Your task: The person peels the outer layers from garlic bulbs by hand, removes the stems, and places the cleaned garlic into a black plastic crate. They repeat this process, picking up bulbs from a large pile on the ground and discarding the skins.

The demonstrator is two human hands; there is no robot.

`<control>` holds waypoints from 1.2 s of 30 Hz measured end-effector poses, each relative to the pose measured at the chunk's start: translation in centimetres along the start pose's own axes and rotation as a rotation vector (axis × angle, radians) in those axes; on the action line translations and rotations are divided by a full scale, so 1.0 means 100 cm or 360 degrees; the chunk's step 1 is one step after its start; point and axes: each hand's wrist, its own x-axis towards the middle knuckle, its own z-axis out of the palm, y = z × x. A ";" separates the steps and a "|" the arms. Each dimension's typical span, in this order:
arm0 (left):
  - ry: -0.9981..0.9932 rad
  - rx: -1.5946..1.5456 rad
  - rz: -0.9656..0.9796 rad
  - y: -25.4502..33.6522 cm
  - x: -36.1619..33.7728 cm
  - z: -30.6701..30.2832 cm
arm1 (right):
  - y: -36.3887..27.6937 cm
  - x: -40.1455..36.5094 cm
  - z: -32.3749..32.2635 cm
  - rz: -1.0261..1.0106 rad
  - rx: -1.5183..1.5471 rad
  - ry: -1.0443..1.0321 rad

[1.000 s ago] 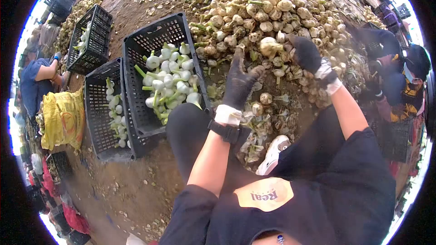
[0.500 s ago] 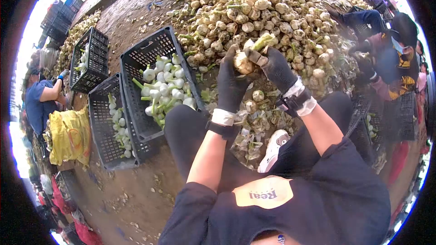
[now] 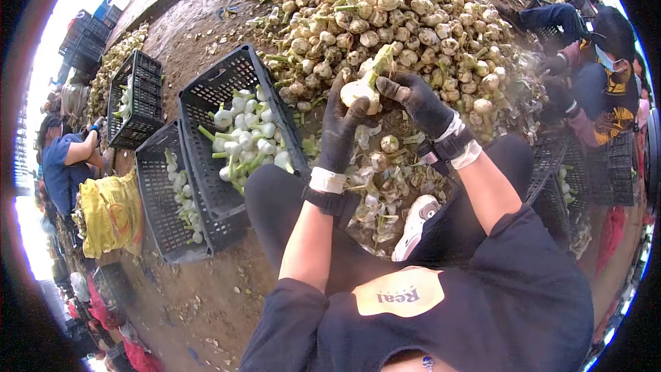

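Observation:
Both my hands wear dark gloves and meet on one pale bulb (image 3: 363,89) with a green stalk, held in front of a big heap of unpeeled bulbs (image 3: 406,21). My left hand (image 3: 341,127) cups the bulb from below and the left. My right hand (image 3: 420,100) pinches it from the right side. A black crate (image 3: 206,100) with several clean white bulbs (image 3: 248,134) sits just left of my left knee. Peeled skins and scraps (image 3: 385,193) lie between my legs.
A second black crate (image 3: 155,200) with a few bulbs leans beside the first; a third crate (image 3: 131,96) stands farther left. A person in blue (image 3: 65,162) crouches at far left by a yellow sack (image 3: 110,213). Another person (image 3: 599,76) works at the right near more crates.
My right hand has carried a bulb from the heap toward me and my left hand has closed onto it. Both hands have since shifted slightly on it.

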 end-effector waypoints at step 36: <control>0.0156 -0.0359 -0.0495 -0.014 0.003 -0.021 | 0.067 0.025 -0.011 -0.0931 -0.1695 0.0882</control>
